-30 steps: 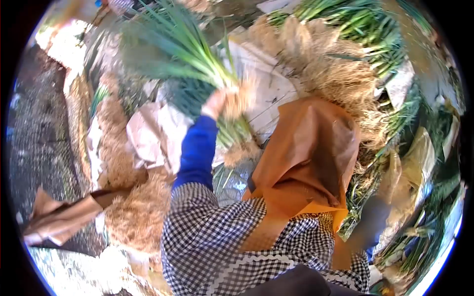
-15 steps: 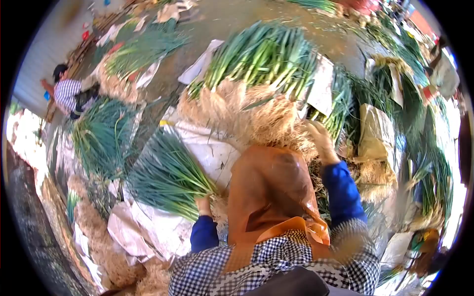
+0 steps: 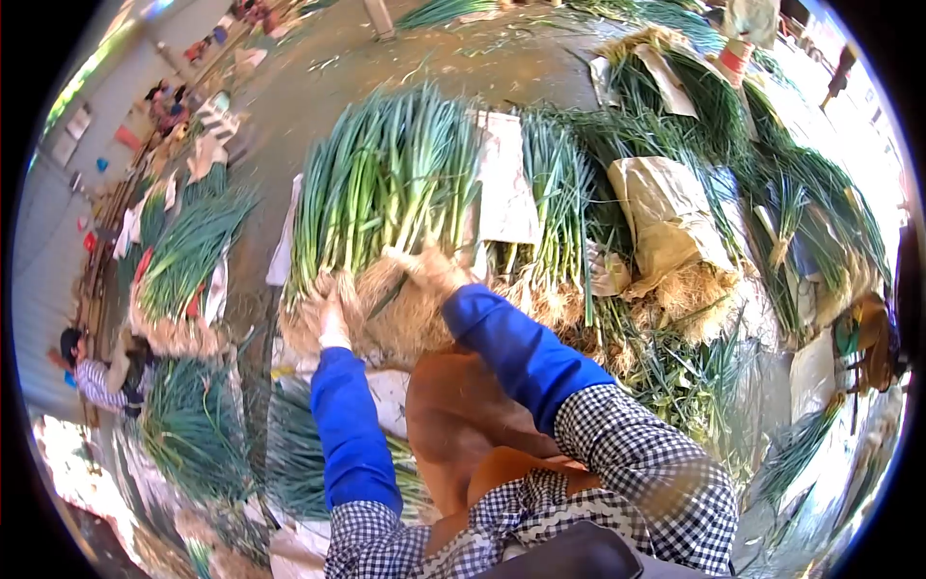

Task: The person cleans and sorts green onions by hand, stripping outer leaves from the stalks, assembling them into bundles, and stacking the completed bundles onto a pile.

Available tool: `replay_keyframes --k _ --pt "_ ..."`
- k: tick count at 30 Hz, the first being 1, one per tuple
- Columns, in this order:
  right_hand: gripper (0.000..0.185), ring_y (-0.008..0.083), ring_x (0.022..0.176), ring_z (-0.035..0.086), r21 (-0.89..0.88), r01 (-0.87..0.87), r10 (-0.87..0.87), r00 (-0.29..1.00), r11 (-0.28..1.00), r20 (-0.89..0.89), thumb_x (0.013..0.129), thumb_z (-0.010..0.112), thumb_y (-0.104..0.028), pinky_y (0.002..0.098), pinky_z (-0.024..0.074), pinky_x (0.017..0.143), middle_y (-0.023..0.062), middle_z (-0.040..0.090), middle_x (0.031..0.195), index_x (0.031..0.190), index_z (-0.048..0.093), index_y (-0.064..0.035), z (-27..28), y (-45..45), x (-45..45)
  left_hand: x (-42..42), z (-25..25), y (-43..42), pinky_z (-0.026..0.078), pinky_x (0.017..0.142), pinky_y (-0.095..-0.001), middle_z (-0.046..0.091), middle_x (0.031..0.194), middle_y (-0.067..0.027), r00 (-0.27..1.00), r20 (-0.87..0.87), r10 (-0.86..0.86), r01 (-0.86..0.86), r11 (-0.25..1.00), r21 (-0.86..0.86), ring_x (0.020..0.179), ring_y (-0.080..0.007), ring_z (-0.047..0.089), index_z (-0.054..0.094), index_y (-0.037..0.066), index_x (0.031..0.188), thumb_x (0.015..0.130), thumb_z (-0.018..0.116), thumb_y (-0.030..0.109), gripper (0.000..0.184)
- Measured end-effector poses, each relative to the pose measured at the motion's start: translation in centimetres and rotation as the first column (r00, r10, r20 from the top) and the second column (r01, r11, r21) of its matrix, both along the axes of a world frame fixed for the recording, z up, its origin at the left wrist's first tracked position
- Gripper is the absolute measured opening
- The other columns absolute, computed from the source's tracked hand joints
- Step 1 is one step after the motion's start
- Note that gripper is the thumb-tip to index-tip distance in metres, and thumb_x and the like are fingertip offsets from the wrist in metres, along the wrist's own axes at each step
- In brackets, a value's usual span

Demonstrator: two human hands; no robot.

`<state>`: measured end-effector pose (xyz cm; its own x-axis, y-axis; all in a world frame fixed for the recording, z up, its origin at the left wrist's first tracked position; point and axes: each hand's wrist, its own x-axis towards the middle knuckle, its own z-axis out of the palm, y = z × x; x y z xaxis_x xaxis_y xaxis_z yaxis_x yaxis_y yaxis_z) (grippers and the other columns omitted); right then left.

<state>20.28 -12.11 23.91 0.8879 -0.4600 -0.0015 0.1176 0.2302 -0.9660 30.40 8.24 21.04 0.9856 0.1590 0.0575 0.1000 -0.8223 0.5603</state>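
Note:
A wide pile of spring onions lies ahead of me, green leaves pointing away and tan, matted roots facing me. On the left part of the roots rests my left hand, its fingers apart. My right hand touches the pile farther right, where the pale stems meet the roots; its thumb and fingers are spread. Some fingertips of both hands blend into the roots. Beside my left forearm lies a smaller bunch of spring onions, partly hidden by the sleeve.
Beige sacking separates the pile from more spring onions on the right. A folded brown sack covers another bundle. More bundles lie left, near a person in a checked shirt. Wet floor stretches behind.
My left hand has let go of the smaller bunch and moved forward to the pile's roots. My right hand has shifted from the pile's right edge towards its middle. The view has turned right.

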Motion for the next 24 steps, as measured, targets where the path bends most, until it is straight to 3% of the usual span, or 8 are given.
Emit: replay_keyframes --k 3,5,8,10,13,16,20,24 --pt "0.1 0.0303 0.119 0.039 -0.281 0.031 -0.022 0.999 0.959 0.034 0.062 0.076 -0.045 0.0337 0.0313 0.1 0.0229 0.04 0.129 0.132 0.026 0.0061 -0.4 -0.1 2.2 -1.5 -1.6 -4.9 0.034 0.098 -0.0373 0.039 0.131 -0.0198 0.885 0.451 -0.116 0.452 0.442 -0.775 0.115 -0.0324 0.042 0.037 0.011 0.13 0.083 0.055 0.04 0.058" --pt "0.077 0.0286 0.108 0.048 -0.361 0.043 -0.045 0.999 0.932 0.003 0.064 0.074 -0.038 0.0339 0.0374 0.094 0.0198 0.052 0.117 0.12 0.044 0.0048 -4.4 -0.5 7.0 -0.5 -3.0 -6.1 0.041 0.088 -0.0334 0.051 0.115 -0.0178 0.944 0.323 -0.06 0.329 0.196 -0.924 0.104 -0.022 0.051 0.049 0.005 0.113 0.086 0.051 0.014 0.028" --pt "0.044 0.023 0.088 0.057 0.073 -0.216 0.21 0.975 0.974 0.075 0.071 0.068 -0.026 0.033 0.0451 0.081 0.0133 0.062 0.099 0.103 0.058 0.0028 -3.3 -3.0 3.9 -2.2 -1.1 -6.1 0.04 0.091 -0.0363 0.05 0.121 -0.0139 0.681 0.624 -0.385 0.547 0.833 -0.083 0.107 -0.0209 0.051 0.045 0.003 0.12 0.088 0.045 0.011 0.033" --pt "0.03 0.0206 0.08 0.059 -0.202 -0.042 0.021 0.994 0.979 -0.108 0.076 0.061 -0.019 0.0307 0.0475 0.074 0.0095 0.064 0.092 0.096 0.06 0.0034 -3.0 -6.4 2.1 -3.6 0.4 -9.7 0.043 0.09 -0.037 0.05 0.121 -0.0149 0.842 0.475 -0.257 0.529 0.568 -0.63 0.106 -0.0249 0.052 0.044 0.003 0.122 0.091 0.038 0.012 0.033" --pt "0.026 0.0185 0.076 0.06 0.353 -0.172 0.143 0.984 0.919 0.108 0.08 0.055 -0.016 0.0286 0.048 0.07 0.0086 0.064 0.089 0.099 0.06 0.0013 -0.6 -11.9 -3.4 -8.6 3.1 -15.7 0.046 0.086 -0.0352 0.051 0.117 -0.0155 0.892 0.323 -0.318 0.378 0.131 -0.916 0.101 -0.0249 0.054 0.045 0.002 0.119 0.088 0.047 0.012 0.033" --pt "0.025 0.0162 0.077 0.059 0.41 -0.353 0.197 0.906 0.841 0.375 0.081 0.055 -0.013 0.0267 0.0482 0.07 0.0084 0.062 0.093 0.103 0.057 -0.0009 -1.2 -19.2 -11.6 -15.6 4.3 -21.4 0.046 0.084 -0.0347 0.05 0.116 -0.0163 0.831 0.355 -0.427 0.51 0.332 -0.793 0.099 -0.0247 0.053 0.048 0.003 0.115 0.08 0.062 0.017 0.039" --pt "0.042 0.0144 0.084 0.057 0.182 -0.114 0.1 0.991 0.977 0.088 0.074 0.059 -0.008 0.0266 0.048 0.073 0.0068 0.059 0.099 0.115 0.051 -0.0007 1.4 -24.7 -25.1 -27.7 7.2 -26.1 0.047 0.083 -0.0351 0.052 0.118 -0.016 0.728 0.301 -0.616 0.682 0.694 -0.231 0.097 -0.026 0.054 0.058 0.013 0.103 0.068 0.075 0.027 0.041" --pt "0.052 0.0132 0.082 0.056 0.031 0.099 -0.094 0.987 0.995 -0.133 0.07 0.061 -0.002 0.0249 0.0465 0.073 0.0051 0.058 0.096 0.12 0.048 -0.0007 -2.6 -27.3 -34.1 -31.6 -4.9 -29.9 0.041 0.093 -0.0384 0.054 0.117 -0.0171 0.378 0.163 -0.911 0.912 0.336 -0.236 0.109 -0.0311 0.05 0.053 0.016 0.119 0.066 0.07 0.02 0.056"
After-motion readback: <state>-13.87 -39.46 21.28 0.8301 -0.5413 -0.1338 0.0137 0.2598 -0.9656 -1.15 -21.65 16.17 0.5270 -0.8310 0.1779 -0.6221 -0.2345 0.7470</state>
